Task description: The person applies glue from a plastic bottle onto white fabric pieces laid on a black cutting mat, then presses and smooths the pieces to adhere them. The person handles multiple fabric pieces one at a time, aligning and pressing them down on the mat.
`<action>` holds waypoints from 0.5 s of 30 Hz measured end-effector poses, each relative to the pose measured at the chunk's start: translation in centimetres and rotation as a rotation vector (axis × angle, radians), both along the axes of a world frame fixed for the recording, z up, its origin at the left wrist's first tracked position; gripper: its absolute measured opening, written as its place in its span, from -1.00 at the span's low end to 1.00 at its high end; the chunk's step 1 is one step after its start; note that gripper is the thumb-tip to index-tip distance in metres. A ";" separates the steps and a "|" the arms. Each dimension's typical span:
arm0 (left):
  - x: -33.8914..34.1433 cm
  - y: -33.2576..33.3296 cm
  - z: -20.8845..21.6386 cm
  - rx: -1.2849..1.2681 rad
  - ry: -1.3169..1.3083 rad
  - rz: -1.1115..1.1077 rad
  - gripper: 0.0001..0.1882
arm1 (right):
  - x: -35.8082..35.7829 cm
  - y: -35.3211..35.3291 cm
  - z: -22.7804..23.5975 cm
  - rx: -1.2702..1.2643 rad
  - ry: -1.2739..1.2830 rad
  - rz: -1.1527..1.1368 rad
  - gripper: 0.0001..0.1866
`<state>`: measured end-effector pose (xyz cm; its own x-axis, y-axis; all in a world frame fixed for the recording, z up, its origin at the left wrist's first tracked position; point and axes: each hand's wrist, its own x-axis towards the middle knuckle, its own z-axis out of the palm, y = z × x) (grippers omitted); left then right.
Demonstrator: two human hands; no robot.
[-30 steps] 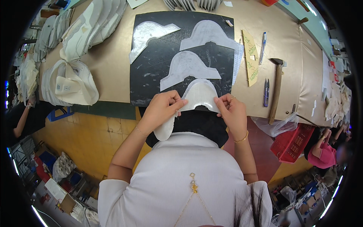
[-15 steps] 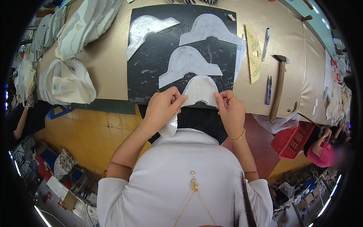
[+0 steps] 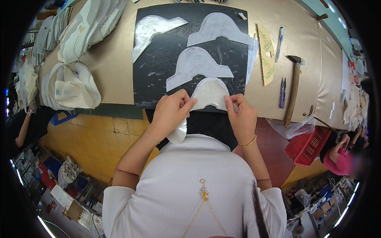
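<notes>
A white, dome-shaped cut piece [image 3: 210, 92] lies at the near edge of the black mat [image 3: 152, 85]. My left hand [image 3: 172, 110] pinches its left lower corner, and my right hand [image 3: 243, 113] pinches the opposite corner, thumb and fingers closed. Below my left palm a glossy white flap [image 3: 178, 133] hangs down over the table edge; whether it belongs to the same piece is hidden. Just beyond lies a grey-white arched piece [image 3: 195, 65]. Farther back are a second arched piece [image 3: 218, 29] and a shiny one [image 3: 152, 33] at the left.
On the tan table [image 3: 115, 51] at right lie a yellow template [image 3: 266, 55], a pen [image 3: 279, 43], thread snips [image 3: 282, 93] and a hammer [image 3: 293, 93]. Stacked white pieces [image 3: 73, 87] stand at left. A red crate [image 3: 307, 145] is below the right edge. Other people work at both sides.
Both hands keep their grip on the white piece with almost no movement. The whole view has shifted very slightly.
</notes>
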<state>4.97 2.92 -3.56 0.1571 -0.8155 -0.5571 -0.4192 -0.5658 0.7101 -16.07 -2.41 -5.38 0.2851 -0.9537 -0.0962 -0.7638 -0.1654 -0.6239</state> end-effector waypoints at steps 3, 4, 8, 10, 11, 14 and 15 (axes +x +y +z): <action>0.0 0.0 -0.1 -0.007 0.007 0.004 -0.68 | -0.1 0.0 -0.4 -0.071 -0.030 0.005 -0.78; 0.0 0.1 -0.2 -0.011 0.007 0.005 -0.68 | 0.0 0.1 -0.4 -0.071 -0.033 0.003 -0.78; 0.0 0.1 -0.1 -0.011 0.003 0.006 -0.68 | 0.0 0.1 -0.3 -0.062 -0.041 -0.003 -0.79; 0.0 0.2 -0.2 -0.015 -0.005 0.005 -0.68 | 0.0 0.1 -0.3 -0.063 -0.034 -0.001 -0.79; 0.0 0.2 -0.2 -0.015 -0.008 0.003 -0.69 | 0.0 0.1 -0.3 -0.064 -0.031 0.000 -0.79; -0.1 0.1 -0.2 -0.013 -0.014 -0.001 -0.69 | 0.1 0.0 -0.1 -0.040 -0.009 -0.001 -0.78; -0.1 0.1 -0.2 -0.010 -0.015 -0.001 -0.69 | 0.1 0.0 -0.1 -0.040 -0.004 -0.001 -0.78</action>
